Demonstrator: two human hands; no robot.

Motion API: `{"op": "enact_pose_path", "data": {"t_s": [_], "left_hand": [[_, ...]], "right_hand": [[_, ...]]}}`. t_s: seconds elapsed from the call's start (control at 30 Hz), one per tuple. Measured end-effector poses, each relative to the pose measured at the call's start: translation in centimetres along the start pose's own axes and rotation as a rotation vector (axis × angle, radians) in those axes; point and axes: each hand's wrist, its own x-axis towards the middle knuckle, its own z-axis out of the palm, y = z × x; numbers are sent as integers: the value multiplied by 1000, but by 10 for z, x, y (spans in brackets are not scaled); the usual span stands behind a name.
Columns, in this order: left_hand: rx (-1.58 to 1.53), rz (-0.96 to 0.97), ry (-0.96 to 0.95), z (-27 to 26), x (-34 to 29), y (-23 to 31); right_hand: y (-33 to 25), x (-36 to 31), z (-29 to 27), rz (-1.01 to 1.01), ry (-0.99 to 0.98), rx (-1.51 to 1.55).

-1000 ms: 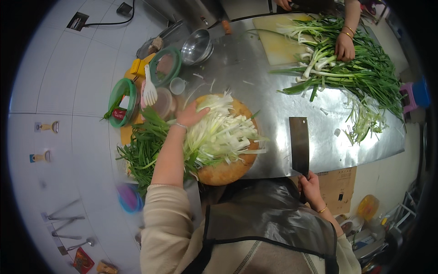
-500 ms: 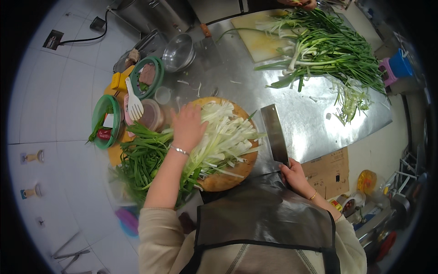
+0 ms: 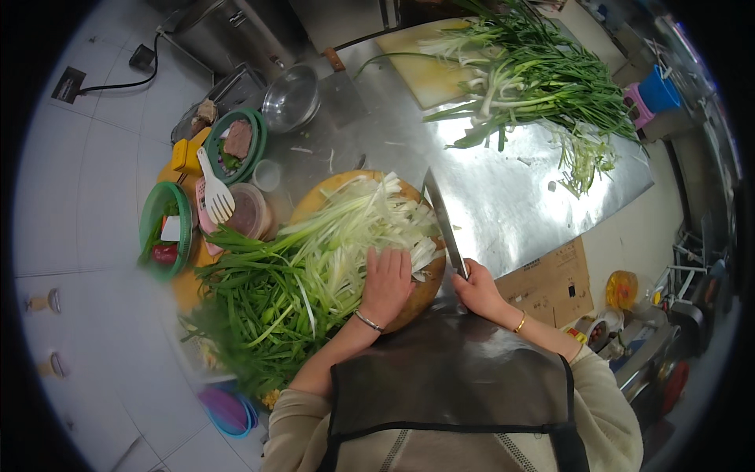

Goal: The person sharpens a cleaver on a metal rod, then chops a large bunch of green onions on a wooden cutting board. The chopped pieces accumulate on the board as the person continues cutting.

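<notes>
Left hand: laid over the pale stalks, fingers straight and side by side; from here I can't tell whether its grip pins any strands underneath.
Right hand: grip wrapped snugly round the handle of a cleaver.
Cleaver: seen nearly edge-on at the board's right side, just beside the cut ends; whether it touches wood I can't make out.
Scallions: heaped across the round wooden board, pale ends to the right, green leaves spilling off to the left.
Done, by the look of it: many pale ends are split into thin strands.
Left, by the look of it: those leaves are long and uncut, and a big pile of whole scallions lies on the far right of the steel tabletop, bulbs on.
Beside that pile: a small heap of pale scraps.
</notes>
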Motion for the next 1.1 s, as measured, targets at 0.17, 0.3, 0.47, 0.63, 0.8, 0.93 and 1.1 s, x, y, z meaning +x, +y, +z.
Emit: {"op": "enact_pose_path", "data": {"t_s": [0.17, 0.3, 0.47, 0.63, 0.8, 0.93, 1.1], "left_hand": [[264, 72, 138, 19, -11, -23], [293, 61, 210, 20, -15, -43], [157, 13, -34, -9, -14, -38], [61, 93, 9, -25, 13, -5], [202, 282, -98, 7, 66, 11], [440, -17, -267, 26, 82, -11], [398, -47, -155, 19, 82, -17]], "right_hand": [[-7, 2, 23, -75, 2, -260], [-20, 12, 30, -113, 11, -270], [-23, 6, 0, -27, 14, -59], [-2, -23, -48, -35, 121, 211], [25, -34, -75, 60, 123, 396], [45, -39, -82, 97, 127, 415], [65, -45, -90, 98, 129, 463]]}}
